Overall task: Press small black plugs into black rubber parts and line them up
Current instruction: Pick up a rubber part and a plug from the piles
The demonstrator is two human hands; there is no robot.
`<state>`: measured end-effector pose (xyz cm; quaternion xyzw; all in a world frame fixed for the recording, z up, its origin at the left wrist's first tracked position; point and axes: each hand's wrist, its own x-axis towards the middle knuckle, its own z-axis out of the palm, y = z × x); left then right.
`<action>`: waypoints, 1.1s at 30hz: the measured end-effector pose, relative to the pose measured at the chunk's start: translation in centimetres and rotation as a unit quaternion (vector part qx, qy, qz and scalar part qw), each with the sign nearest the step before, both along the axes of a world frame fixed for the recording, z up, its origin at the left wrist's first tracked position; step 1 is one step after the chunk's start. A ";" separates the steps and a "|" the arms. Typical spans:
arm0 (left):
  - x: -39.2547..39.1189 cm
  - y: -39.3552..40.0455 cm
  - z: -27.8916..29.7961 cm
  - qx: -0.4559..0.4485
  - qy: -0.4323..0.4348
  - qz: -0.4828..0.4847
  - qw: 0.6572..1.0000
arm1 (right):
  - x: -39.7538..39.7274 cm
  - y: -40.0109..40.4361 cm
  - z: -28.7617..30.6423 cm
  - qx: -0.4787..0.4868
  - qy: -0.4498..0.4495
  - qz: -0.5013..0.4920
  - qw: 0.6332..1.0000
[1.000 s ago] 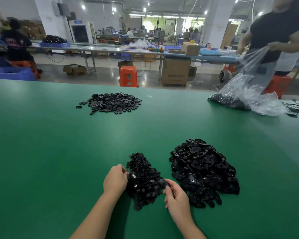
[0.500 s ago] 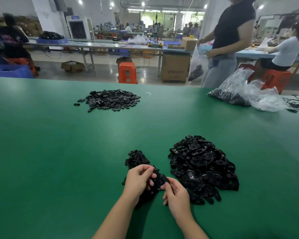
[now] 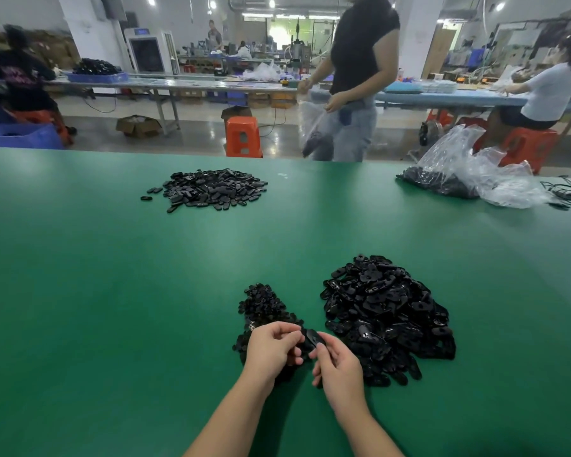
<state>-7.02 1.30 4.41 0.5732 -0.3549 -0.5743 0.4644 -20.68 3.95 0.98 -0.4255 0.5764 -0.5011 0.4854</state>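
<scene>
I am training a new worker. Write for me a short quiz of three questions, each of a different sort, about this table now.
1. True or false: the right hand holds a black rubber part.
2. The larger near pile lies to which side of the hands? A) left B) right
3. Fill in: the clear plastic bag lies at the table's far ____ corner.

Key: 1 true; 2 B; 3 right. The left hand is over the small plug pile.
</scene>
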 end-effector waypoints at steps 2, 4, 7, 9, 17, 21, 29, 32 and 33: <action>-0.1 0.0 -0.1 0.005 -0.007 0.002 1.000 | 0.0 0.0 0.0 0.000 -0.001 0.000 1.000; -0.2 -0.1 -0.2 0.009 -0.011 0.007 1.000 | 0.0 0.0 0.0 0.000 -0.001 -0.002 1.000; -0.4 -0.2 -0.2 0.015 -0.003 0.006 1.000 | -0.1 0.0 0.1 0.000 -0.005 -0.002 1.000; -0.6 -0.2 -0.1 0.016 -0.005 0.007 1.000 | -0.1 0.0 0.1 0.001 -0.003 0.001 1.000; -1.2 -0.1 0.2 0.002 -0.022 -0.004 1.000 | -0.2 0.2 0.2 -0.006 0.021 0.018 1.000; -1.3 0.0 0.1 0.001 -0.023 -0.005 1.000 | -0.2 0.1 0.2 -0.002 0.025 0.008 1.000; -1.1 0.1 0.3 -0.019 -0.053 -0.037 0.998 | -0.4 0.0 0.4 0.015 0.025 0.012 1.000; -1.3 0.2 0.5 -0.030 -0.073 -0.050 0.996 | -0.5 0.0 0.4 0.024 0.019 0.023 0.999; -1.4 0.2 0.5 -0.033 -0.077 -0.052 0.995 | -0.6 0.0 0.4 0.025 0.016 0.026 0.999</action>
